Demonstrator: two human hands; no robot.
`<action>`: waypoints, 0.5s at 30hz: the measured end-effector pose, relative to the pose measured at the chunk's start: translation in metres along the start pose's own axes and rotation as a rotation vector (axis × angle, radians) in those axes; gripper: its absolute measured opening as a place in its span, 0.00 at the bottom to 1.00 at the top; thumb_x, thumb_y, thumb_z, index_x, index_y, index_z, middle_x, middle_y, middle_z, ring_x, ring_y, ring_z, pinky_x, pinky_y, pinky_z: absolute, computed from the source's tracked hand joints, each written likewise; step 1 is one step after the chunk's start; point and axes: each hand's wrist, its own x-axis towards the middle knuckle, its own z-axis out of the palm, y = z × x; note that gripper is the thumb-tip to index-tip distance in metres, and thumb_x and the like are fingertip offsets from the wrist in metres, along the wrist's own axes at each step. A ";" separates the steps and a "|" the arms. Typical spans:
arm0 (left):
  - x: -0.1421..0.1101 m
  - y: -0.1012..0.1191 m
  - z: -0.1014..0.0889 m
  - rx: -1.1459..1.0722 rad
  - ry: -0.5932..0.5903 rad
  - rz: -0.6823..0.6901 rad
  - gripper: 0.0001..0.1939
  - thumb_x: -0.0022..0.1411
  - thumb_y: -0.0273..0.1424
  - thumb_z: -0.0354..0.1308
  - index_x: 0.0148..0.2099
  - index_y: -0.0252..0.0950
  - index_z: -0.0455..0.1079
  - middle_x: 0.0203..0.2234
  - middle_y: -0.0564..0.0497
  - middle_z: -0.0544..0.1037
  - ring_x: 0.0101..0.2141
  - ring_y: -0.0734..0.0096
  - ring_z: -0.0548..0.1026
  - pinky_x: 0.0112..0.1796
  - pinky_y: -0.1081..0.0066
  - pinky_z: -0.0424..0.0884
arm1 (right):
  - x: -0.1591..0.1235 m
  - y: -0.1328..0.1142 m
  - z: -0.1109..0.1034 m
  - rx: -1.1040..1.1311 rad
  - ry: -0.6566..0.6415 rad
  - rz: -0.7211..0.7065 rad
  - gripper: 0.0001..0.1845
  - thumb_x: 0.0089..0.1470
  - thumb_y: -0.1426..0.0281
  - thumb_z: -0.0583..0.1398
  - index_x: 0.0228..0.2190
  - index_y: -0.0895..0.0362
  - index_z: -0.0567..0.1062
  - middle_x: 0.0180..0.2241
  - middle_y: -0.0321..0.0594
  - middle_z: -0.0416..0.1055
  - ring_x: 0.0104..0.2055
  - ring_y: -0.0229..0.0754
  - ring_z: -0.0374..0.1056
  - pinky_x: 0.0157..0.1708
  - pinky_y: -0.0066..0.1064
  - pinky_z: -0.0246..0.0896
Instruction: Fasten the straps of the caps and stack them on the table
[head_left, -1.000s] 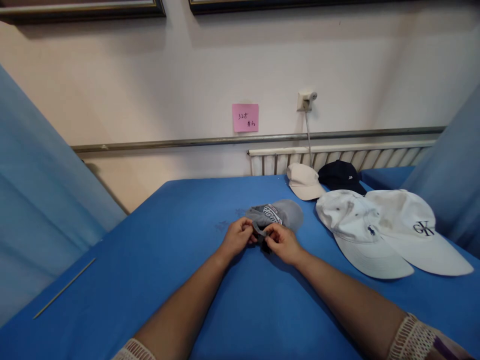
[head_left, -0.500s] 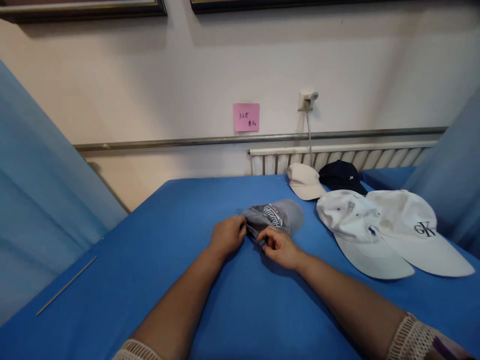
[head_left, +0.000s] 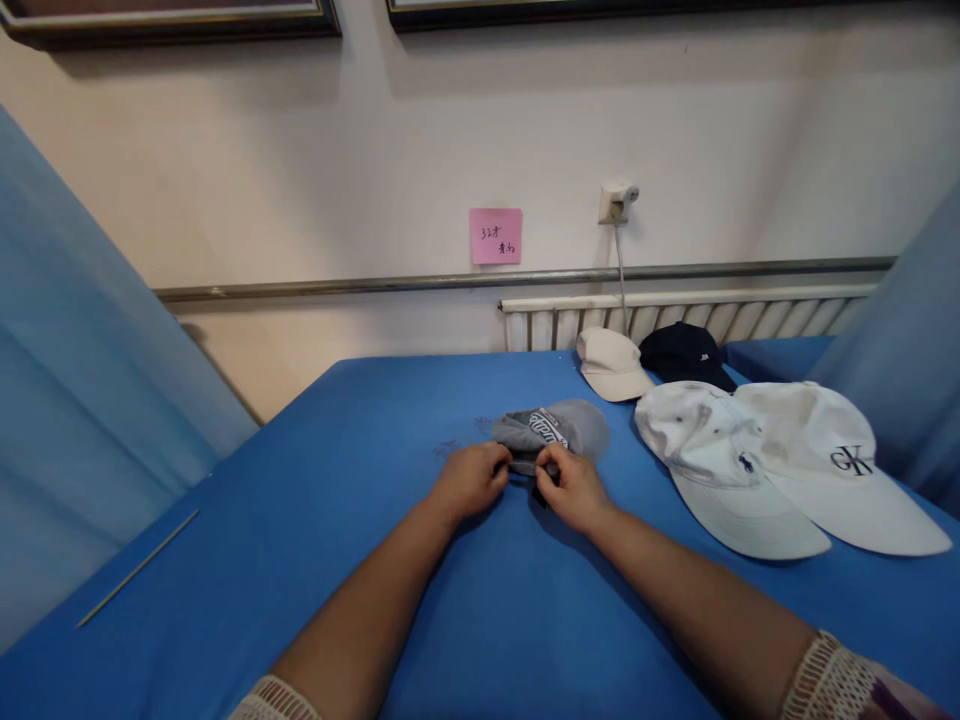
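A grey cap [head_left: 566, 428] with white lettering lies crumpled on the blue table [head_left: 345, 500], near its middle. My left hand [head_left: 471, 481] pinches the cap's near edge from the left. My right hand [head_left: 574, 490] grips the same near edge from the right, a finger's width away. Both hands rest on the cloth with their fingers curled around the grey fabric and a dark strap at the cap's back.
To the right lie two white caps [head_left: 712, 450], [head_left: 825, 460], with a beige cap [head_left: 609, 362] and a navy cap [head_left: 684, 350] behind them. A thin stick [head_left: 136, 568] lies at the left edge. Blue curtains hang on both sides; a radiator [head_left: 675, 318] stands behind.
My hands had drawn slightly apart on the cap's strap half a second ago; now they are close together again at the cap's near edge. The cap itself has barely moved.
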 end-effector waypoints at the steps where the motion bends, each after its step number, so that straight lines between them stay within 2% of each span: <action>1: 0.000 -0.003 -0.001 0.047 0.035 -0.046 0.09 0.54 0.26 0.53 0.35 0.39 0.74 0.31 0.48 0.77 0.31 0.64 0.72 0.33 0.69 0.62 | -0.001 -0.001 0.000 -0.005 -0.007 0.000 0.04 0.51 0.73 0.56 0.32 0.54 0.69 0.26 0.35 0.71 0.27 0.40 0.66 0.30 0.30 0.58; 4: 0.002 -0.022 -0.006 0.149 0.137 -0.244 0.08 0.55 0.27 0.54 0.36 0.39 0.74 0.34 0.46 0.77 0.36 0.60 0.73 0.37 0.68 0.64 | -0.004 -0.007 -0.001 0.016 -0.020 -0.038 0.05 0.51 0.72 0.56 0.33 0.54 0.70 0.27 0.36 0.71 0.27 0.39 0.66 0.31 0.30 0.60; 6: 0.003 -0.040 -0.012 0.111 0.210 -0.370 0.09 0.55 0.26 0.53 0.37 0.38 0.73 0.36 0.44 0.78 0.39 0.58 0.74 0.40 0.66 0.65 | -0.004 -0.008 -0.004 0.068 -0.011 -0.070 0.09 0.53 0.69 0.57 0.38 0.55 0.70 0.32 0.38 0.71 0.26 0.38 0.65 0.31 0.31 0.62; 8: 0.003 -0.057 -0.017 0.002 0.313 -0.466 0.12 0.53 0.22 0.51 0.39 0.35 0.73 0.38 0.42 0.78 0.40 0.57 0.74 0.42 0.64 0.66 | 0.001 -0.002 -0.008 0.093 0.081 -0.083 0.14 0.54 0.66 0.57 0.43 0.55 0.69 0.39 0.43 0.71 0.30 0.40 0.67 0.34 0.34 0.64; 9: 0.003 -0.064 -0.019 -0.032 0.360 -0.490 0.14 0.52 0.21 0.51 0.40 0.34 0.72 0.40 0.40 0.77 0.42 0.57 0.74 0.43 0.64 0.66 | 0.005 0.005 -0.011 0.079 0.168 -0.068 0.16 0.54 0.66 0.57 0.44 0.56 0.69 0.42 0.46 0.70 0.35 0.43 0.68 0.39 0.37 0.65; 10: 0.003 -0.069 -0.021 -0.057 0.401 -0.506 0.16 0.51 0.20 0.51 0.42 0.33 0.72 0.42 0.39 0.76 0.44 0.56 0.74 0.44 0.64 0.66 | 0.009 0.014 -0.014 0.048 0.274 -0.028 0.17 0.54 0.65 0.56 0.45 0.56 0.69 0.46 0.49 0.69 0.43 0.47 0.68 0.44 0.41 0.64; 12: 0.003 -0.071 -0.022 -0.070 0.451 -0.513 0.19 0.50 0.19 0.51 0.45 0.32 0.70 0.44 0.38 0.76 0.44 0.56 0.74 0.43 0.64 0.68 | 0.020 0.036 -0.022 -0.046 0.429 0.138 0.20 0.52 0.64 0.57 0.46 0.59 0.69 0.53 0.54 0.63 0.56 0.54 0.59 0.54 0.48 0.56; 13: 0.003 -0.070 -0.022 -0.104 0.455 -0.514 0.18 0.50 0.19 0.51 0.44 0.33 0.70 0.42 0.38 0.77 0.42 0.57 0.75 0.42 0.64 0.68 | 0.026 0.047 -0.026 -0.066 0.441 0.246 0.23 0.51 0.64 0.57 0.47 0.61 0.69 0.55 0.57 0.62 0.59 0.56 0.56 0.56 0.49 0.53; 15: 0.004 -0.061 -0.019 -0.215 0.422 -0.507 0.15 0.51 0.21 0.51 0.41 0.34 0.71 0.36 0.42 0.79 0.35 0.60 0.77 0.37 0.66 0.70 | 0.034 0.065 -0.033 -0.003 0.403 0.449 0.27 0.48 0.64 0.59 0.49 0.64 0.68 0.54 0.60 0.63 0.59 0.58 0.57 0.57 0.49 0.51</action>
